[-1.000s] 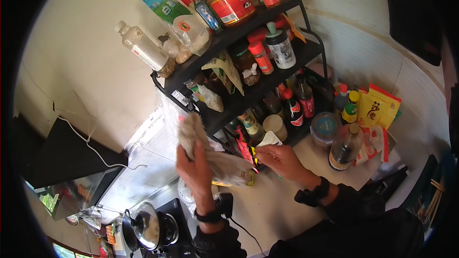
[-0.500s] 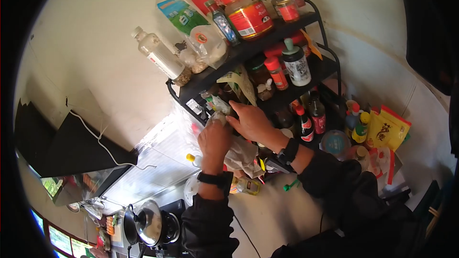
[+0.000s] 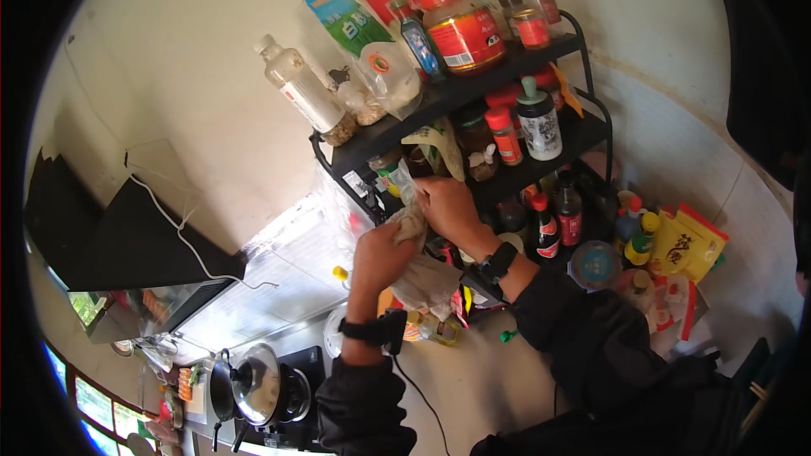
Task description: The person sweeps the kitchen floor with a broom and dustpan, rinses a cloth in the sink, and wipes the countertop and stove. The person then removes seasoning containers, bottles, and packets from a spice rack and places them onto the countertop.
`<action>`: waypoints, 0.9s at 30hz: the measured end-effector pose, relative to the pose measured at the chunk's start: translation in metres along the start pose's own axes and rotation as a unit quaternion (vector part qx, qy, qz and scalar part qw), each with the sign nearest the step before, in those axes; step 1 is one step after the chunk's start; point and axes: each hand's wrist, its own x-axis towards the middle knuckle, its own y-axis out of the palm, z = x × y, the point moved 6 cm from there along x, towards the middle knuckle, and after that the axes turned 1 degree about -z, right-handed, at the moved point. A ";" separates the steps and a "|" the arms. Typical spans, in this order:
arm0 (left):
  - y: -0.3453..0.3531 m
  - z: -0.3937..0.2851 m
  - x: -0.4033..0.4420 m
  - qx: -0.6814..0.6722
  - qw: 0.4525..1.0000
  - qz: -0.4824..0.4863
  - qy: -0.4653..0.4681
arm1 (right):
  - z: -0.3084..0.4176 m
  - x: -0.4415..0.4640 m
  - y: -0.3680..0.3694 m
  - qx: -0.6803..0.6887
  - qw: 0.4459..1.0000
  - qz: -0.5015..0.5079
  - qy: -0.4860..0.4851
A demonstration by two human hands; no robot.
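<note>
At mid-frame, the left hand's (image 3: 382,257) grip bunches a crumpled beige cloth (image 3: 432,287), while the right hand (image 3: 452,213) pinches a clear plastic bag (image 3: 406,184), seemingly steadying it.

**Kitchen corner, bright on one side**

So the upper wall (image 3: 211,84) is plain cream, with glossy white panels (image 3: 283,274) lower down catching some glare. A black tiered rack (image 3: 456,93) stands on a pale countertop (image 3: 507,380). Off to the left there's a dark range hood (image 3: 148,253), a black stove (image 3: 312,361), and a reddish-framed window (image 3: 95,404) with bright greenery outside.
</note>
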 end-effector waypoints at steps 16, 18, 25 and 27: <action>0.044 -0.025 0.030 0.112 0.983 -0.129 0.070 | 0.003 -0.125 -0.128 0.152 0.972 0.013 0.181; 0.053 -0.026 0.030 0.074 0.982 -0.160 0.066 | 0.000 -0.156 -0.129 0.172 0.961 0.055 0.208; 0.053 -0.031 0.039 0.039 0.989 -0.122 0.072 | -0.027 -0.238 -0.117 0.084 0.941 0.248 0.215; 0.048 -0.024 0.035 -0.001 0.989 -0.107 0.100 | -0.029 -0.248 -0.121 0.041 0.928 0.296 0.223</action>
